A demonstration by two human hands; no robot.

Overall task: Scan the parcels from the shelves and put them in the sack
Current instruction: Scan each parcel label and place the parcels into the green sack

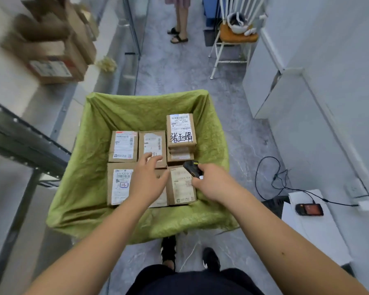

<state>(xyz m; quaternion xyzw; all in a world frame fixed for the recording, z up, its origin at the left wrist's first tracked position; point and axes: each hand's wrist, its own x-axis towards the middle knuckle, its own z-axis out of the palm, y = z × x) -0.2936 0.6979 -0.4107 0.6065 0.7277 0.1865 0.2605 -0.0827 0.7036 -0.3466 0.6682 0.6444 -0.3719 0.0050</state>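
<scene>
A green sack [90,158] stands open on the floor in front of me, with several labelled cardboard parcels [124,145] lying flat inside. One parcel with handwriting [180,129] sits on top of another at the back right. My left hand [148,179] hovers over the middle parcels with fingers relaxed and spread, holding nothing. My right hand [209,184] grips a small black scanner [192,169] above the front right parcel [182,188].
Metal shelves [19,137] on the left carry blurred cardboard boxes [51,60]. A white chair [234,37] and a person's legs [180,24] stand ahead. At the right, a white box [320,235] holds a black handheld device [309,209] on a cable. My feet are below the sack.
</scene>
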